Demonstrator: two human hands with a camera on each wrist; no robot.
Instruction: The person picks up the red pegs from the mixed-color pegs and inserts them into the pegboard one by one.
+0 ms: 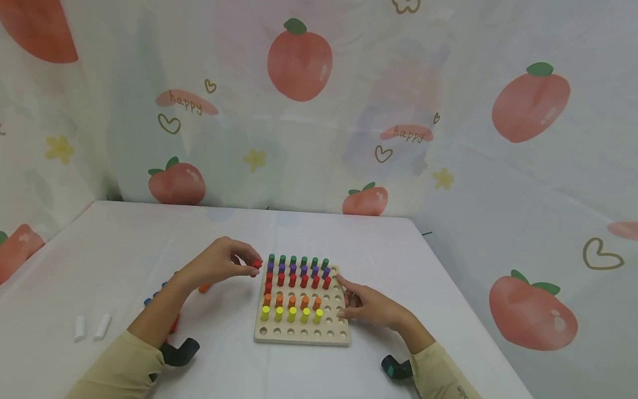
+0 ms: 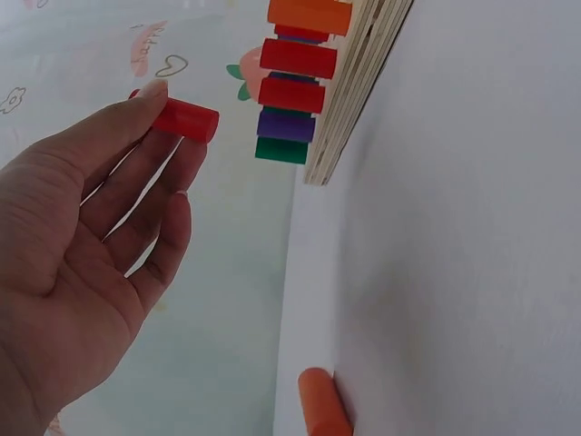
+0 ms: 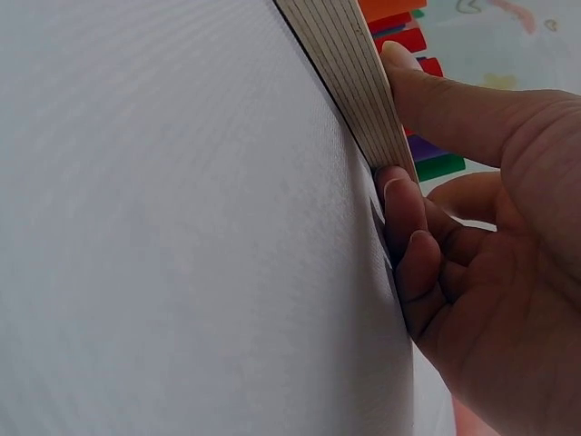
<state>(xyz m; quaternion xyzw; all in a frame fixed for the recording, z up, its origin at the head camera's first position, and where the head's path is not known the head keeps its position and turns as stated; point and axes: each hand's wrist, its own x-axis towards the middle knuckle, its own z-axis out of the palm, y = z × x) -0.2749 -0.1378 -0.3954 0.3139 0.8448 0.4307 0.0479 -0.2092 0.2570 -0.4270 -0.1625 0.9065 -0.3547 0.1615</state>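
A wooden pegboard [image 1: 302, 339] lies on the white table, with rows of green, purple, red, orange and yellow pegs standing in it. Bare holes show along its near and right sides and in a row between the red and orange pegs. Just off the board's left edge, my left hand [image 1: 217, 264] pinches a red peg [image 2: 189, 121] between thumb and fingertips, apart from the board. My right hand [image 1: 372, 306] grips the board's right edge. In the right wrist view its thumb rests over the top side and the curled fingers [image 3: 404, 213] touch the edge from below.
Two white cylinders [image 1: 80, 328] lie at the table's left. Blue pegs [image 1: 148, 302], an orange peg [image 1: 204, 287] and red ones [image 1: 174, 323] lie around my left forearm, partly hidden by it. A fruit-printed cloth [image 1: 319, 138] hangs behind the table.
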